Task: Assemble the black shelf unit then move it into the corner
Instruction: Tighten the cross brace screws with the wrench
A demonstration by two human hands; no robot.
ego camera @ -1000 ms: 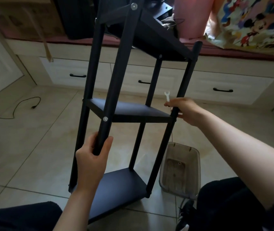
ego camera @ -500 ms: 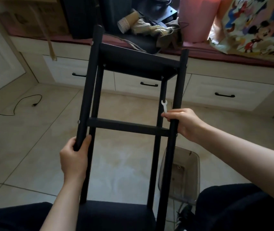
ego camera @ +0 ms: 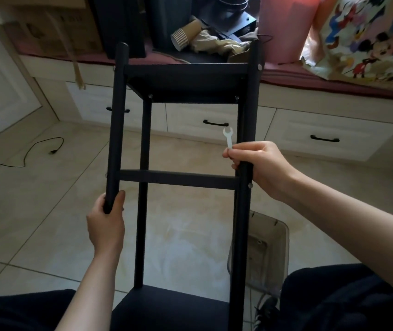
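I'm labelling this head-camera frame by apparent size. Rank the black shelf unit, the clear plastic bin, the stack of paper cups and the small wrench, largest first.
1. black shelf unit
2. clear plastic bin, partly hidden behind a post
3. stack of paper cups, farther away, so unsure
4. wrench

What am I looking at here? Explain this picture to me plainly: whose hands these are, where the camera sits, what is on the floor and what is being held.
There is no machine here. A person wears one camera on the head, looking forward and down, so you see their own two bare arms.

The left hand grips the near left post of a black shelf unit, below its middle shelf. The right hand grips the right post at about that shelf's height and also pinches a small white wrench, which sticks up from the fingers.

On the tiled floor lie a black cable at the left and a clear plastic bin at the right, behind the shelf's post. Beyond the shelf is a low bench with white drawers, and on top of it a stack of paper cups and a cartoon-print cloth.
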